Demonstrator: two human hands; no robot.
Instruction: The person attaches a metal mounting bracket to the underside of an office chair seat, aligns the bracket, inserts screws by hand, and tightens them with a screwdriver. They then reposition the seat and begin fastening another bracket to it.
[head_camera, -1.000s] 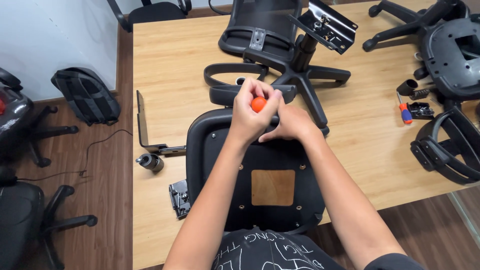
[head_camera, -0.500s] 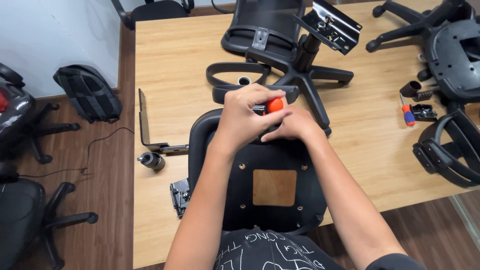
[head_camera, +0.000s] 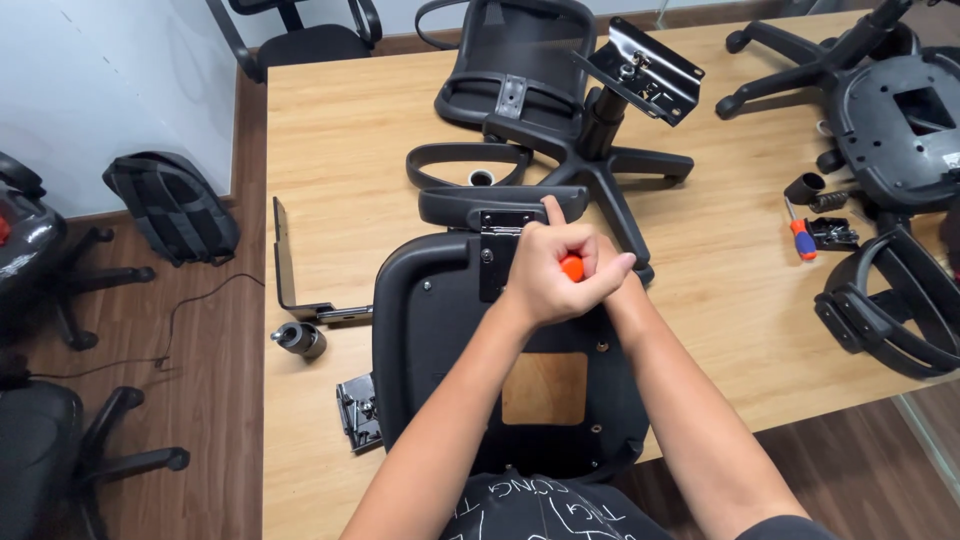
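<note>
I see my left hand (head_camera: 545, 275) fisted round the orange screwdriver handle (head_camera: 571, 267) over the black seat shell (head_camera: 440, 340), my right hand (head_camera: 612, 272) cupped against it, its grip hidden.

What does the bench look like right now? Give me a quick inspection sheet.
Surface: wooden table, crowded with chair parts.
Job's things: black seat shell underside up; orange-handled tool at its bracket.
Clutter: armrest, wheeled base, second screwdriver, metal bracket.
Hands: left hand and right hand together, gripping the tool.
Cables: one on the floor.
Surroundings: backpack, office chairs.
</note>
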